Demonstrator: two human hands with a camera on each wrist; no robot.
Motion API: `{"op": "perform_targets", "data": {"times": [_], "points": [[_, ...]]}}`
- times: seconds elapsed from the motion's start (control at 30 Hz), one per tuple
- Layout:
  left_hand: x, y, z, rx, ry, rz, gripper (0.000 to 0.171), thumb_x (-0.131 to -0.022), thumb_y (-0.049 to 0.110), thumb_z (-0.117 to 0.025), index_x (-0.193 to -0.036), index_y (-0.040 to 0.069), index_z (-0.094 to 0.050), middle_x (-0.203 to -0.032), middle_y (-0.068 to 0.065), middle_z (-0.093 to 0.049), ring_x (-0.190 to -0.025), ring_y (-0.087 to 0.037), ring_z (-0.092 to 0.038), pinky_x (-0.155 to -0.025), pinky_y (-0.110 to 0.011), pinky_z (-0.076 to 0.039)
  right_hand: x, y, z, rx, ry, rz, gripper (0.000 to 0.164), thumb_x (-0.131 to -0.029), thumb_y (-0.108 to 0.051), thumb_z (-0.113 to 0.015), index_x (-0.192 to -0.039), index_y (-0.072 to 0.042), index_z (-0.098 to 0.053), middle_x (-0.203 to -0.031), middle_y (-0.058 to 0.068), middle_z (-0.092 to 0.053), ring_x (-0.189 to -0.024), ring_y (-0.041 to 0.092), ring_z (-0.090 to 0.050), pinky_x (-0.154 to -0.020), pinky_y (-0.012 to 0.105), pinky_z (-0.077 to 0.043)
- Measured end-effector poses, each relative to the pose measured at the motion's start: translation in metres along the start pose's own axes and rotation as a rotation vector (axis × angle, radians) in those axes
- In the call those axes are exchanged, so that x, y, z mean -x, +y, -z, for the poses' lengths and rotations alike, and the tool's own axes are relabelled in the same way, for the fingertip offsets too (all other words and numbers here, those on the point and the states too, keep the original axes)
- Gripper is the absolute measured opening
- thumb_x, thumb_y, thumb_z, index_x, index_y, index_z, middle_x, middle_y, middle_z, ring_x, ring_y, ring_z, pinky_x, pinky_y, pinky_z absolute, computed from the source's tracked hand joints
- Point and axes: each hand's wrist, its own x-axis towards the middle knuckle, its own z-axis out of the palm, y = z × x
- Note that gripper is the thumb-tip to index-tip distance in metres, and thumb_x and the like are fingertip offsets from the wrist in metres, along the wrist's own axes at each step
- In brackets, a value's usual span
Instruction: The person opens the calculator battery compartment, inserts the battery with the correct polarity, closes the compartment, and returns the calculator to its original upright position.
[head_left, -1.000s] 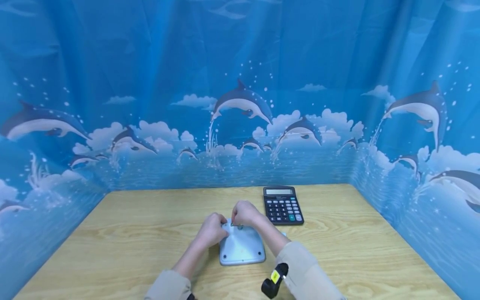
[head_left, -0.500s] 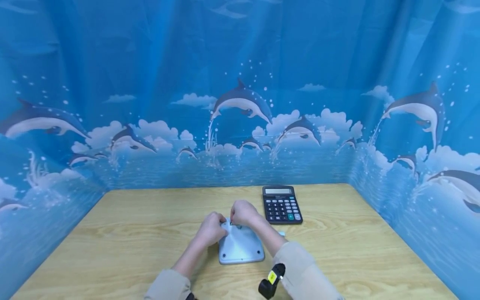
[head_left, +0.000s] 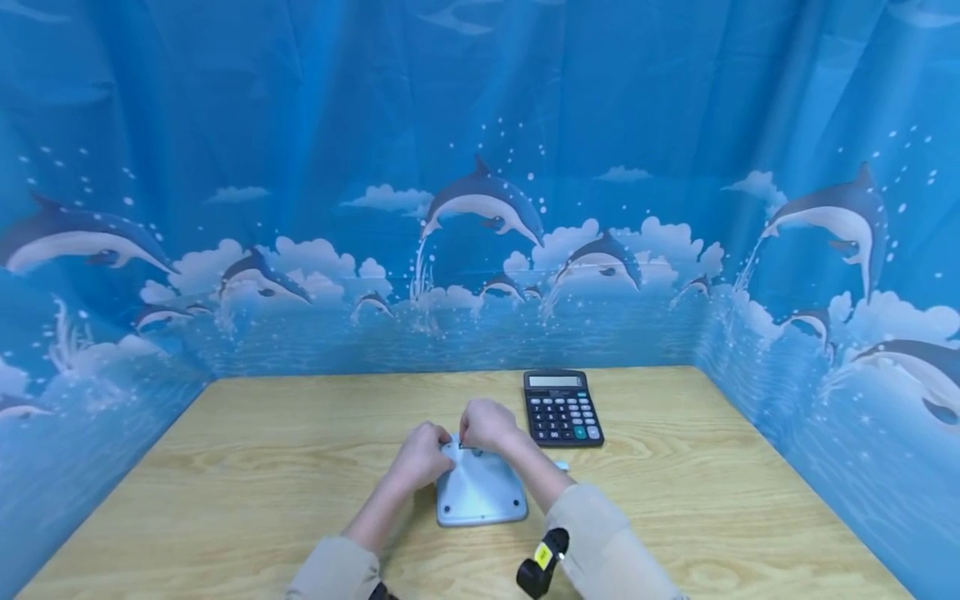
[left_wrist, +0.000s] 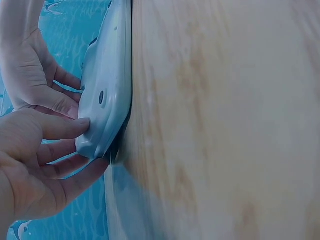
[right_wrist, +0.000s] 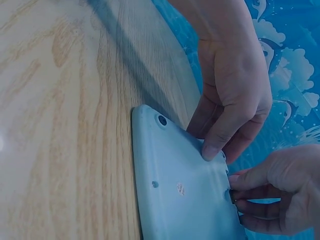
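A pale blue-white flat device (head_left: 482, 492) lies on the table with dark round feet facing up; its kind cannot be told from this side. My left hand (head_left: 422, 454) grips its far left corner, the thumb on the upper face and the fingers round the edge, as the left wrist view shows on the device (left_wrist: 107, 85). At a dark recess in the far edge, my right hand (head_left: 489, 425) works with bent fingers. In the right wrist view, the right hand's fingertips (right_wrist: 239, 187) meet that edge; whether they pinch a small part is hidden.
A black calculator (head_left: 562, 408) lies beyond my right forearm, keys up. A small pale piece (head_left: 562, 466) shows beside that forearm, partly hidden. The wooden table (head_left: 300, 450) ends at a blue dolphin-print curtain (head_left: 337, 208) at the back and sides.
Both hands stay at the device's far edge with barely any movement. The small pale piece beside the right forearm shows a little more than a second ago.
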Motion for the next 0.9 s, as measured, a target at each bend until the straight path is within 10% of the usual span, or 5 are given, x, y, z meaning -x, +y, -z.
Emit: {"op": "perform_targets", "data": {"times": [0.57, 0.9], "points": [[-0.002, -0.009, 0.006, -0.006, -0.035, -0.078, 0.036, -0.076, 0.006, -0.070, -0.110, -0.004, -0.061, -0.109, -0.016, -0.059, -0.093, -0.026, -0.057, -0.079, -0.041, -0.051, 0.005, 0.014, 0.003, 0.039, -0.026, 0.167, 0.013, -0.080, -0.003, -0.065, -0.085, -0.013, -0.072, -0.087, -0.002, -0.067, -0.078, 0.010, -0.057, -0.071, 0.024, -0.048], [-0.002, -0.022, 0.019, -0.128, 0.069, -0.175, 0.029, -0.081, 0.005, -0.062, -0.108, -0.005, -0.061, -0.102, -0.017, -0.063, -0.093, -0.030, -0.059, -0.082, -0.044, -0.050, 0.018, 0.024, 0.011, 0.165, -0.026, 0.224, 0.019, -0.087, -0.019, -0.063, -0.103, -0.012, -0.069, -0.101, 0.001, -0.065, -0.095, 0.017, -0.059, -0.082, 0.032, -0.049]]}}
